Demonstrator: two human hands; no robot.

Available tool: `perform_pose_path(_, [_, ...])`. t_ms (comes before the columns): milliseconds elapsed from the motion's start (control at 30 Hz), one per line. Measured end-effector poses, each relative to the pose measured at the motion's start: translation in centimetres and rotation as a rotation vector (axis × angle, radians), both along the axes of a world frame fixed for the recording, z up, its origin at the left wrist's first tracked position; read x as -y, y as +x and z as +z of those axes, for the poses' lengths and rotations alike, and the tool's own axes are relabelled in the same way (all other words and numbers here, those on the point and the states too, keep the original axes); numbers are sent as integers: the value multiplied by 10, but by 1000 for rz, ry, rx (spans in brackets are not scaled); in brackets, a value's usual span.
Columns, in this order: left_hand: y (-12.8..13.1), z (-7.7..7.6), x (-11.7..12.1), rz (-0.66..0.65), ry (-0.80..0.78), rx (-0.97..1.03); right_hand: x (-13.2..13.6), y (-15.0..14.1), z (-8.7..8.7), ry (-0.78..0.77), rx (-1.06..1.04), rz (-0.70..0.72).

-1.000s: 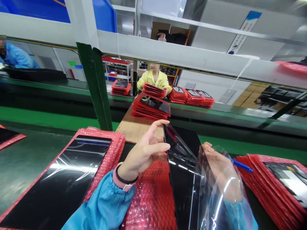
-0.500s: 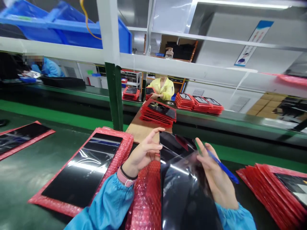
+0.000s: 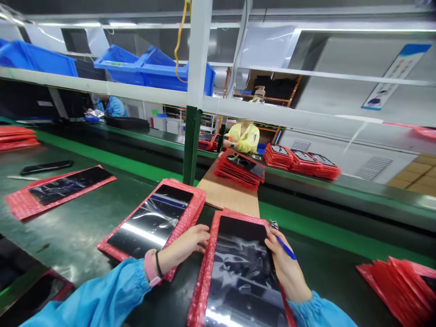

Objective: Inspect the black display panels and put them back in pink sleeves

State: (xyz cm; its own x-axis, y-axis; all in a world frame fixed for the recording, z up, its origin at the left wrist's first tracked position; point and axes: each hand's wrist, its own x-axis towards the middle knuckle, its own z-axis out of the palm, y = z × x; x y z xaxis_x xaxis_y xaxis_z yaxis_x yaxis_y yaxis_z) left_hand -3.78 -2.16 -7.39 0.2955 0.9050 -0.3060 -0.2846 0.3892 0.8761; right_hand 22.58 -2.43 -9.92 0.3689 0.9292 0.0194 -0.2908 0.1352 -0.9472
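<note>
My left hand (image 3: 184, 245), in a blue sleeve with a pink cuff and dark wristband, lies with its fingers apart over the right edge of a glossy black panel (image 3: 153, 222) on red bubble wrap. Its fingertips nearly touch a second black panel (image 3: 241, 268) lying flat in a red bubble-wrap sleeve (image 3: 204, 277). My right hand (image 3: 286, 268) rests at that panel's right edge, gripping a blue pen (image 3: 285, 247) with a small metal piece at its tip.
A stack of red-wrapped panels (image 3: 398, 288) lies at the right on the dark green bench (image 3: 323, 272). Another wrapped panel (image 3: 68, 190) and a black strip (image 3: 46, 167) lie left. Beyond a wooden board (image 3: 228, 195), a co-worker in yellow (image 3: 243, 138) sits behind further stacks.
The black panel has gone from standing tilted in my hands to lying flat in its red wrap. The clear film is no longer seen. Both hands have dropped lower, and the view has swung upward.
</note>
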Motion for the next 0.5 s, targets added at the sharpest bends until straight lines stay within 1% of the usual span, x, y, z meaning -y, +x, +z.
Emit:
perform_pose_path(100, [-2, 0, 6, -130, -57, -63, 5, -5, -3, 41, 58, 4])
perform_pose_path(233, [6, -1, 0, -188, -84, -160, 9, -13, -3, 98, 127, -15])
perform_pose_path(300, [10, 2, -6, -219, -97, -195, 10, -15, -4, 115, 154, -32])
perform_pose_path(367, [14, 11, -10, -231, -77, -200, 10, -16, -6, 121, 168, -49])
perform_pose_path(500, [24, 42, -6, -235, 29, -89, 11, -13, -9, 113, 151, -72])
